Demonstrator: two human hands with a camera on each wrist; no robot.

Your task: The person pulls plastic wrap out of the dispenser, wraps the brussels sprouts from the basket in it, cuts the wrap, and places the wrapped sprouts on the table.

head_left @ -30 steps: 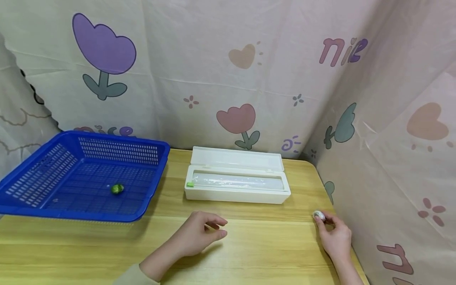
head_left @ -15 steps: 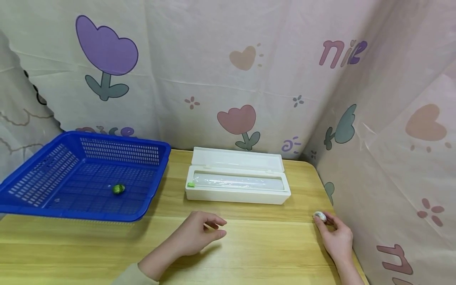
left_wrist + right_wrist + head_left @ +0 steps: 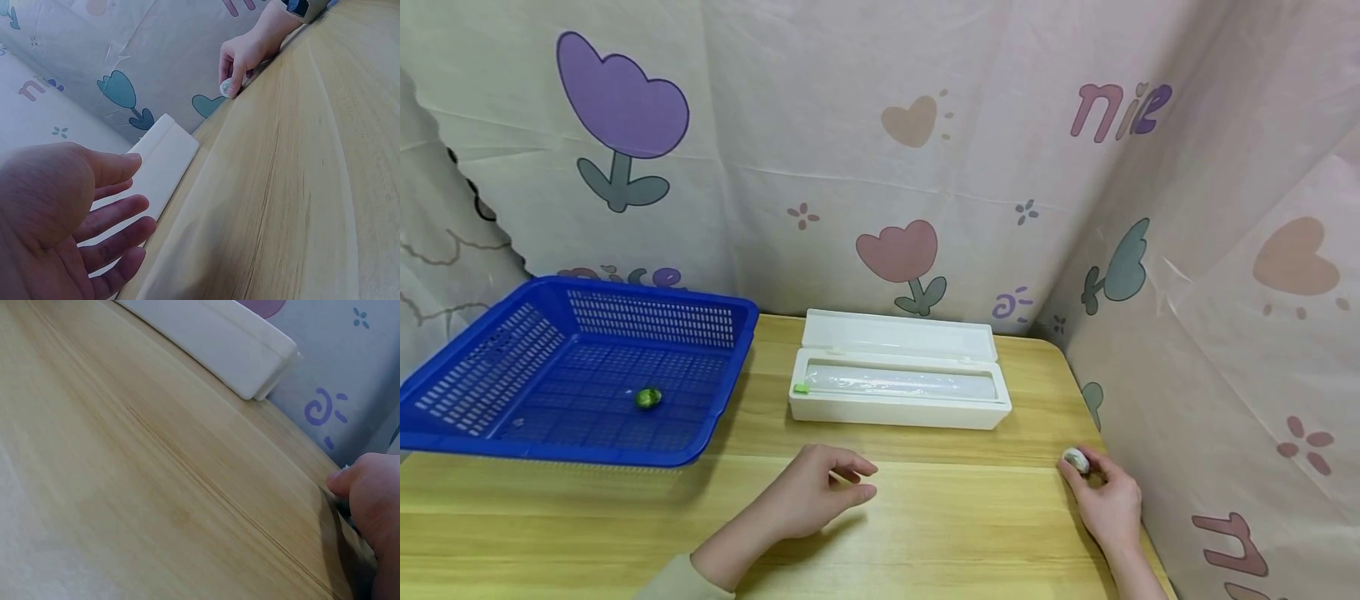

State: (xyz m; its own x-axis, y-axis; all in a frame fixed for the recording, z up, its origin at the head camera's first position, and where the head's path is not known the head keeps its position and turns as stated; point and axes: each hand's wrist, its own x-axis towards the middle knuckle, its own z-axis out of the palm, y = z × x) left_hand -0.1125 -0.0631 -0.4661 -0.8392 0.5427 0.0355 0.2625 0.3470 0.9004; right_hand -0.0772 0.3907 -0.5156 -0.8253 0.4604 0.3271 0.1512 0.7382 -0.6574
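One white oval (image 3: pixel 1077 459), long axis slanted, sat pinched in the right hand (image 3: pixel 1108 505) near the right edge of the desk (image 3: pixel 962 521) — well apart from the left hand (image 3: pixel 814 493), which I saw relaxed, holding nothing.

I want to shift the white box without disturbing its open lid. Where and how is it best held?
Probably by the walls at both short ends of the white box, left hand coming from the left, right hand from the right once its small white object is put down. The body is long and narrow, and the lid stands open along the back.
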